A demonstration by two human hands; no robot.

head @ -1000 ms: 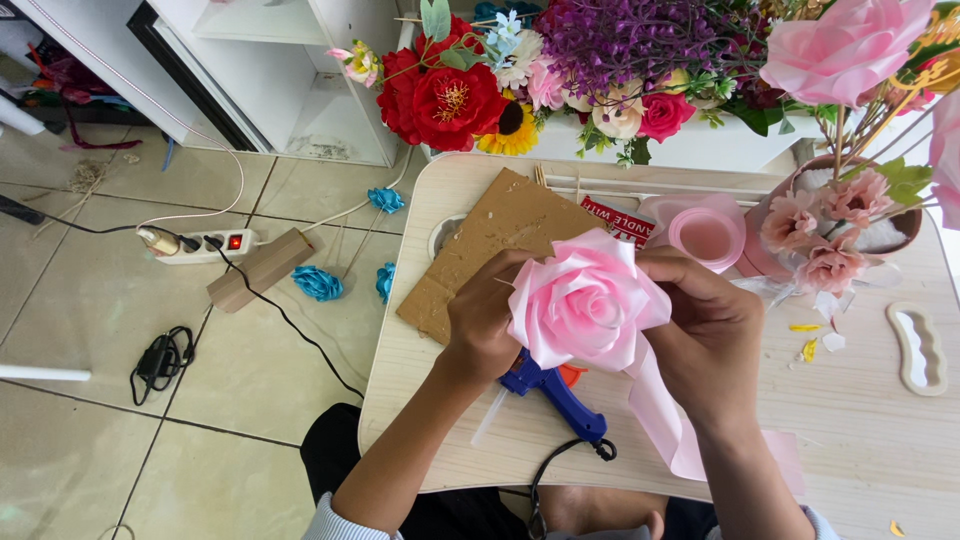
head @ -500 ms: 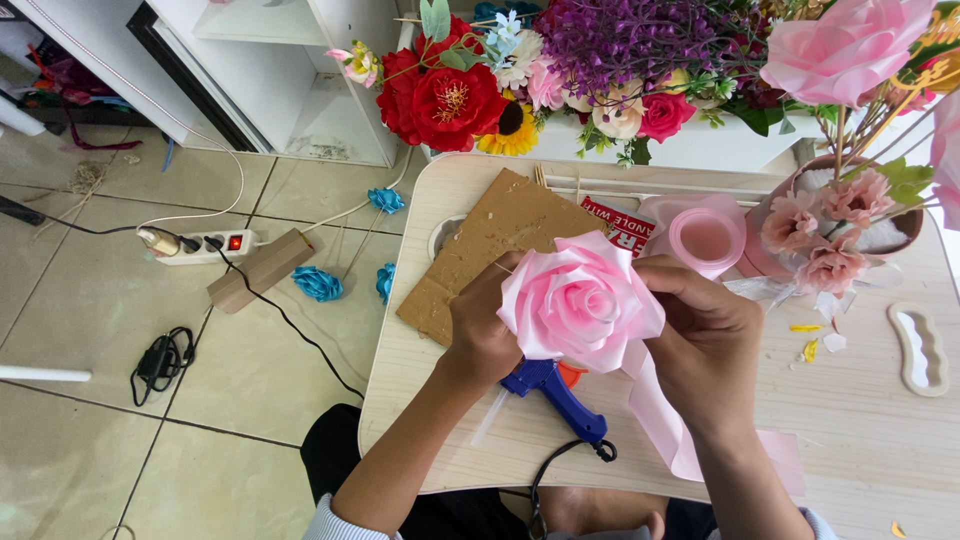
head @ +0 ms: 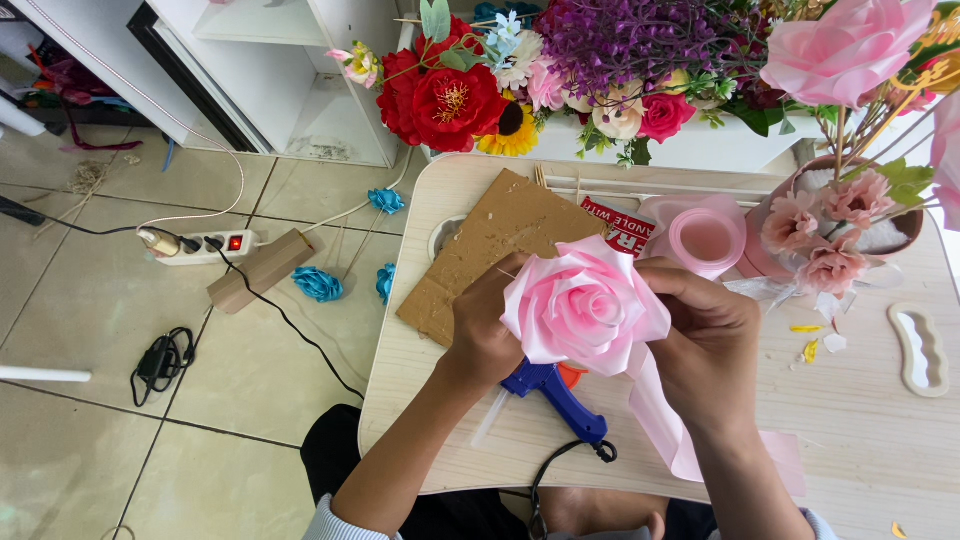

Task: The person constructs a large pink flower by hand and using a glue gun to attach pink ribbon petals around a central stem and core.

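Wooden table (head: 880,440) carrying craft clutter, tiled floor at left. I'm seeing left hand (head: 487,335) clamping pink ribbon rose (head: 585,305) from behind, bracing it above table; right hand (head: 705,345) pinching outer petal edge, ribbon tail (head: 655,415) trailing down. Rose looking glossy, tightly spiralled. Blue glue gun (head: 555,392) lying underneath, close for reach.

Both hands, left (head: 487,335) and right (head: 706,345), grip pink ribbon rose (head: 583,304) above tabletop (head: 870,440). Blue glue gun (head: 556,392) lies underneath, cardboard sheet (head: 490,250) behind.
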